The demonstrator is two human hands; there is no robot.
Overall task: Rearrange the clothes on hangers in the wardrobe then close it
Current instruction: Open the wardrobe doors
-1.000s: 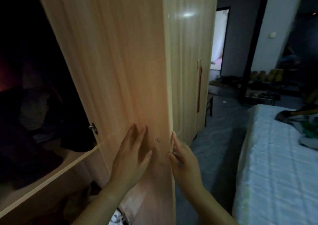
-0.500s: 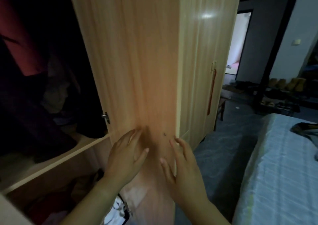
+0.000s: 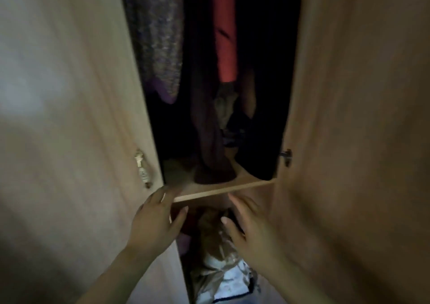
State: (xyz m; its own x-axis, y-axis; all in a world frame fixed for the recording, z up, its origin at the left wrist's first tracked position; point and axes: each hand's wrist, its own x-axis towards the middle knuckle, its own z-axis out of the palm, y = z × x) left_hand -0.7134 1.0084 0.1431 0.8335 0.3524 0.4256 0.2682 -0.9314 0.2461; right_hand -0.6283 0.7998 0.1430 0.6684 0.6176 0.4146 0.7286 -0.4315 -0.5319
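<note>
I see the pale wood-grain wardrobe (image 3: 162,129) standing partly open. Its left door (image 3: 69,141) and right door (image 3: 349,141) are angled in towards each other, with a dark gap between them.

The left hand (image 3: 158,220) lies with straight, loosely spread fingers on the inner edge of the left door, just below that door's small pale ornate handle (image 3: 142,168). Its fingertips (image 3: 162,193) reach the left end of the light wooden shelf (image 3: 221,191), and it holds nothing. The right hand (image 3: 251,229) is flat and wide as well, its fingers stretched up towards the shelf's front edge, close beside the right door. The blur keeps me from telling whether it touches that door. A small dark metal fitting (image 3: 286,157) sits on the right door's inner edge, above this hand.

The clothes hang in the gap above the shelf. I make out a grey-and-purple knitted garment (image 3: 160,47) on the left. Next to it is a long dark brown garment (image 3: 209,141) whose hem bunches on the shelf. A red garment (image 3: 224,36) hangs in the middle, and a black garment (image 3: 263,94) on the right reaches down to the shelf. Their hangers are out of my view.

Under the shelf, crumpled pale fabric (image 3: 223,268) lies in the lower compartment, between the two wrists.
</note>
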